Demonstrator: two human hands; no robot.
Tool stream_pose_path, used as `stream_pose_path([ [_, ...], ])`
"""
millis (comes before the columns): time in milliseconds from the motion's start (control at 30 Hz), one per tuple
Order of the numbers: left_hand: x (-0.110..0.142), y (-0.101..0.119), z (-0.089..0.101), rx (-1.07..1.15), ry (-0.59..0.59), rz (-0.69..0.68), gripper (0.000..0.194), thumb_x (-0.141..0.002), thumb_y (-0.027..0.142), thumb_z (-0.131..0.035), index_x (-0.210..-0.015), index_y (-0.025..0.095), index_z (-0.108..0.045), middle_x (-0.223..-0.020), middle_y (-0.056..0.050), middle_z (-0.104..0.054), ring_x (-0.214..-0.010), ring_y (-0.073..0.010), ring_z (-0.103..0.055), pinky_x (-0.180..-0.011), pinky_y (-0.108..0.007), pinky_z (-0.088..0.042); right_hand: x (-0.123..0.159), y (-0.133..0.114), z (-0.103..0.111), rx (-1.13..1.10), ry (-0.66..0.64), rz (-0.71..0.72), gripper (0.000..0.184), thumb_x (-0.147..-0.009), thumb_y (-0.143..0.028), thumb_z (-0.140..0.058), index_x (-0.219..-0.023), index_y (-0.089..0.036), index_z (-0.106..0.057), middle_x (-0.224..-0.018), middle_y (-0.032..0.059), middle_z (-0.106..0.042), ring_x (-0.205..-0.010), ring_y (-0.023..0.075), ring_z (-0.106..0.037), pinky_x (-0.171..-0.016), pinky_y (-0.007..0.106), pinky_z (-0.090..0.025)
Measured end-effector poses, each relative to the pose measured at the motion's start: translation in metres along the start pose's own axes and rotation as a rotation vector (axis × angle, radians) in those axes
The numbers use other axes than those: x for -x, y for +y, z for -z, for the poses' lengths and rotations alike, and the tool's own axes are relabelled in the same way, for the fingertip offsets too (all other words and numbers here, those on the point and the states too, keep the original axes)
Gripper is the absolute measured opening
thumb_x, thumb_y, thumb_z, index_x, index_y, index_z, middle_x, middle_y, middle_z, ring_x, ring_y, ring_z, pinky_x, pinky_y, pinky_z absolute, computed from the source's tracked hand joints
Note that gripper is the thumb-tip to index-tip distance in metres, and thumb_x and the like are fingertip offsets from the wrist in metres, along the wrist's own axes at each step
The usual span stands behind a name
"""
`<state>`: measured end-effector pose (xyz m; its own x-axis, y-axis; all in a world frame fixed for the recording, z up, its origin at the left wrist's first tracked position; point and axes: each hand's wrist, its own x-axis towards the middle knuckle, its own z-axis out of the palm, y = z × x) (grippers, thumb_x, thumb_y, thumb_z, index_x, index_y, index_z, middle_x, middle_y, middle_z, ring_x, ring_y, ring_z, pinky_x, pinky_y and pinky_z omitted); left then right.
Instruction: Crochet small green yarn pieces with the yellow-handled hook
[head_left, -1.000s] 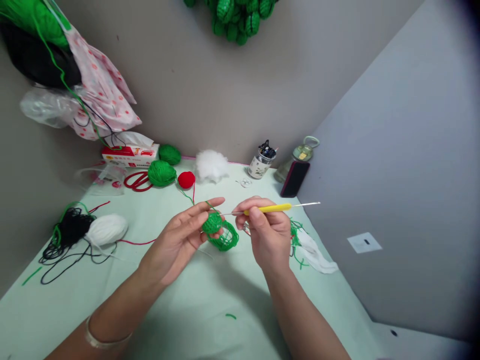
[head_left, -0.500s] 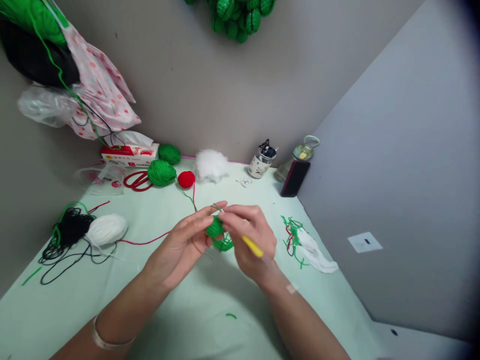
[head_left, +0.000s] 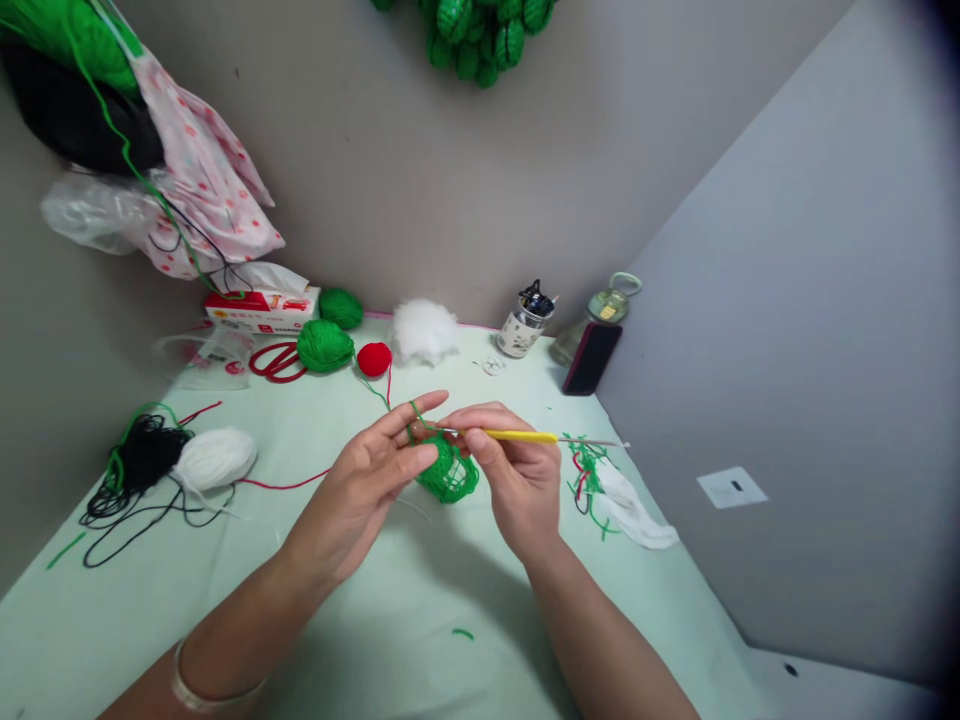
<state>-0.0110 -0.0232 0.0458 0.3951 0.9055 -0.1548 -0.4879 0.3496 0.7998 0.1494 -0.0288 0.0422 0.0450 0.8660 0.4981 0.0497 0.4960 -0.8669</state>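
Note:
My left hand (head_left: 379, 475) pinches a green crocheted piece (head_left: 448, 472) near its upper left edge, with its index finger stretched out and green yarn looped round the fingers. Between the fingers of my right hand (head_left: 517, 470) lies a crochet hook (head_left: 525, 436) with a yellow grip, held nearly level. Its left tip meets the green yarn at the top of the piece; its other metal end points right. The piece is openwork and hangs just below both hands. Part of its upper edge is covered by my fingers.
Behind the hands are green yarn balls (head_left: 325, 346), a red ball (head_left: 374, 359), white stuffing (head_left: 425, 332), and red-handled scissors (head_left: 277, 361). White yarn (head_left: 216, 458) and black yarn (head_left: 146, 455) lie left. A phone (head_left: 592, 358) leans on a bottle; green scraps (head_left: 589, 465) lie right.
The hook has swung from a steep slant to nearly level. The green piece has turned and shows more of its openwork side. My left index finger has lifted slightly, drawing the yarn up.

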Motion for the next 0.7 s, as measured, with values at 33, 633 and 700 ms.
stream_pose_path([
  [33,-0.001,0.001,0.0,0.032,-0.006,0.015,0.049,-0.086,0.031,-0.082,-0.134,0.027,-0.072,-0.114,-0.004,-0.075,-0.106,-0.0191,-0.064,-0.094,-0.028,-0.048,0.0,0.0,0.001,-0.004,-0.001,0.005,0.015,-0.098,-0.032,-0.067,-0.099,-0.028,-0.081,-0.094,0.0045,-0.079,-0.08,0.0183,-0.071,-0.066,0.032,-0.058],
  [633,0.001,-0.001,-0.001,-0.106,0.045,-0.066,0.038,-0.083,0.031,-0.084,-0.122,0.031,-0.079,-0.104,0.0,-0.075,-0.102,-0.017,-0.061,-0.087,-0.025,-0.046,0.003,0.002,0.001,0.092,-0.019,0.118,0.017,-0.101,-0.024,-0.063,-0.106,-0.029,-0.079,-0.097,0.0038,-0.08,-0.093,0.0201,-0.073,-0.081,0.036,-0.061],
  [700,-0.001,-0.002,-0.004,-0.08,0.093,-0.072,0.038,-0.081,0.031,-0.086,-0.119,0.029,-0.08,-0.096,0.0,-0.074,-0.094,-0.0152,-0.061,-0.083,-0.024,-0.046,0.006,0.003,0.0,0.24,-0.025,0.249,0.022,-0.1,-0.016,-0.061,-0.111,-0.027,-0.077,-0.101,0.0054,-0.078,-0.093,0.0196,-0.073,-0.08,0.036,-0.062],
])
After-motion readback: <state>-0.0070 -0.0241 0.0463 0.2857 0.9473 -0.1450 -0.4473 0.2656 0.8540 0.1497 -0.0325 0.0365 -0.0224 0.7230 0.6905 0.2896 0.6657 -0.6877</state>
